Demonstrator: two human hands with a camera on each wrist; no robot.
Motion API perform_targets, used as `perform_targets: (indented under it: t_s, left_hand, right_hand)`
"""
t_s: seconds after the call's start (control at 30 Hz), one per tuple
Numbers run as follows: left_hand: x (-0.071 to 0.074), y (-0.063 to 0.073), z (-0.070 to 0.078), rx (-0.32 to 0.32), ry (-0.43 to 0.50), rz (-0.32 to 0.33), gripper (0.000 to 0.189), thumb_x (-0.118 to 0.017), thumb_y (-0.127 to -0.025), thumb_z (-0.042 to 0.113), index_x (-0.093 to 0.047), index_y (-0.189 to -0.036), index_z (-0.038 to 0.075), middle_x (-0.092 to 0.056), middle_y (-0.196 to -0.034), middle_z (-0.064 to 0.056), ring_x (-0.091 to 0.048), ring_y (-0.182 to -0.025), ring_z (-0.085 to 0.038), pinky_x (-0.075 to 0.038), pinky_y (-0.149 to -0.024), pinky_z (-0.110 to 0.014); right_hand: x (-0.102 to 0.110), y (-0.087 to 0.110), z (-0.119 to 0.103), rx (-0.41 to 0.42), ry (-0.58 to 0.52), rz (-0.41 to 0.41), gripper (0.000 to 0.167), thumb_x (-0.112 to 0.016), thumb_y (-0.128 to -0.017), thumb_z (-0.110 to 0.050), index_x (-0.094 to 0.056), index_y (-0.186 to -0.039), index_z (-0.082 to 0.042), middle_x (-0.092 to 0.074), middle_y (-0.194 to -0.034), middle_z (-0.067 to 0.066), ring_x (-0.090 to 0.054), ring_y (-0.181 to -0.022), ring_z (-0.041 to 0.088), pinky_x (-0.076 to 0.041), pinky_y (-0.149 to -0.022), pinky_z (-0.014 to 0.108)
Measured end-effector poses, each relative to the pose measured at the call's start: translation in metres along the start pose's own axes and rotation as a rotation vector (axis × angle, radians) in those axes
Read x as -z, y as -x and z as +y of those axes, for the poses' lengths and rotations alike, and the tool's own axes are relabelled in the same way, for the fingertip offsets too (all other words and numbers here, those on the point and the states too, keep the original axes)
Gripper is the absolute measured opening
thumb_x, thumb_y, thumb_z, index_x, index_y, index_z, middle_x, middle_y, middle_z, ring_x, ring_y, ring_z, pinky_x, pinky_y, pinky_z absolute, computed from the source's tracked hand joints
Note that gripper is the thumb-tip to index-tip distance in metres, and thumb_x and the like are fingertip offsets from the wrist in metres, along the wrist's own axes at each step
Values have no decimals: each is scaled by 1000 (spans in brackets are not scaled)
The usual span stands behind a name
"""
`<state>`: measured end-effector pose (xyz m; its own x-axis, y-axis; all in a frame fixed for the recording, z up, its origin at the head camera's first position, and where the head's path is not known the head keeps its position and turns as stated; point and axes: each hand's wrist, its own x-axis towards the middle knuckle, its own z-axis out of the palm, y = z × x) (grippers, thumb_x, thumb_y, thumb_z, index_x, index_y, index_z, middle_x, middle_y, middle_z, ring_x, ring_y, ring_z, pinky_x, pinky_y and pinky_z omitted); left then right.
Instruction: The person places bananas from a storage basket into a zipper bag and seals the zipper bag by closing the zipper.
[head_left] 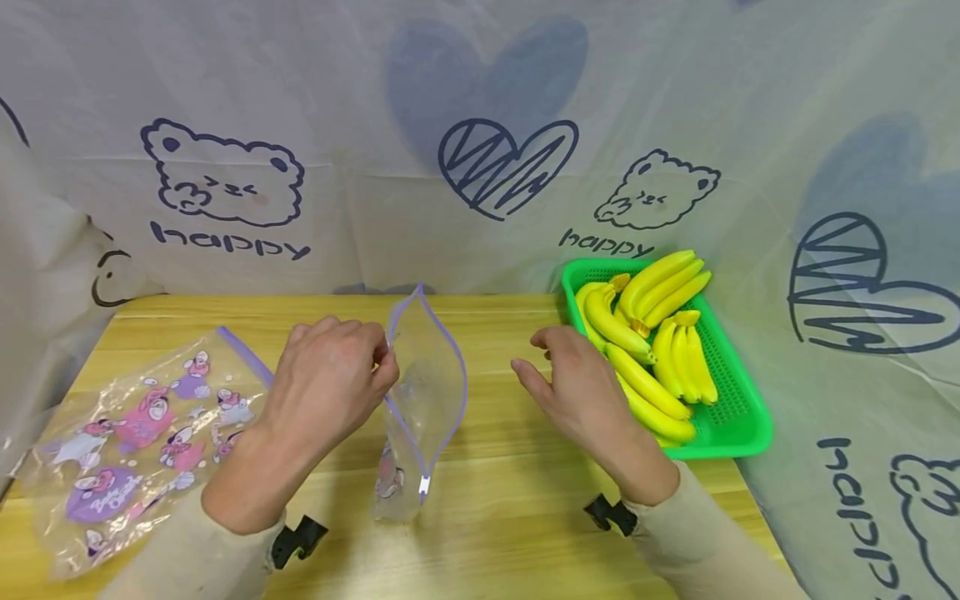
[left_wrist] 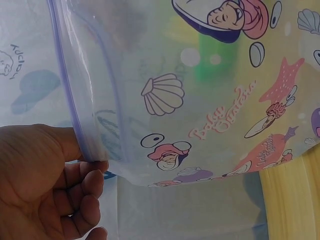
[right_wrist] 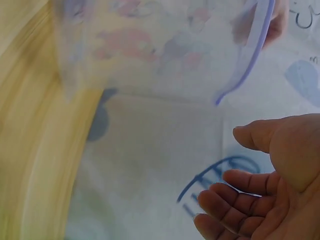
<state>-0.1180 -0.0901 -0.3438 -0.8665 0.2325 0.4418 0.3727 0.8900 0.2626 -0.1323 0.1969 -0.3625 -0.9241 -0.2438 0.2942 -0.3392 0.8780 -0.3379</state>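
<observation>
My left hand (head_left: 330, 375) pinches the rim of a clear zip bag (head_left: 431, 383) between thumb and fingers. The bag hangs upright with its purple-edged mouth spread apart and a white slider at the near end. Cartoon figures, shells and pink lettering cover its side in the left wrist view, where the thumb of the left hand (left_wrist: 45, 180) lies over the zip edge. To the right of the bag, my right hand (head_left: 585, 392) is in the air with loosely bent fingers and nothing in them. It overlaps the left side of a green basket (head_left: 738, 400) holding yellow bananas (head_left: 652, 400).
A second printed zip bag (head_left: 142, 442) with a purple zip lies flat at the left of the wooden table (head_left: 495, 533). Behind the table and along its sides hangs a pale cloth (head_left: 360, 100) with bears and hearts. The basket stands at the back right.
</observation>
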Motion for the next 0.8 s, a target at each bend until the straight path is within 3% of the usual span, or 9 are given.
perform_targets:
  t_s: [0.37, 0.63, 0.8]
  left_hand:
    - [0, 1, 0, -11, -4, 9, 17, -64, -86, 10, -63, -69, 14, -58, -63, 0, -50, -63, -24, -34, -62, -37]
    - [-1, 1, 0, -2, -11, -12, 18, -64, -87, 11, -62, -69, 13, -57, -63, 0, -48, -62, -23, -33, -62, -36]
    - [-1, 1, 0, 6, -13, -23, 18, -64, -87, 11, -62, -69, 14, -57, -63, 1, -49, -63, -24, -33, -62, -36]
  right_hand:
    - [9, 16, 64, -145, 79, -78, 46, -65, -104, -34, -64, -125, 6, -67, -122, 25, -64, -113, 44, -53, -94, 59]
    - [29, 27, 115, -250, 157, -249, 59, -65, -102, -33, -54, -138, 12, -58, -136, 36, -53, -126, 55, -46, -100, 66]
    - [29, 34, 141, -252, 204, -355, 65, -73, -94, -32, -52, -129, 18, -61, -116, 37, -57, -107, 54, -49, -86, 63]
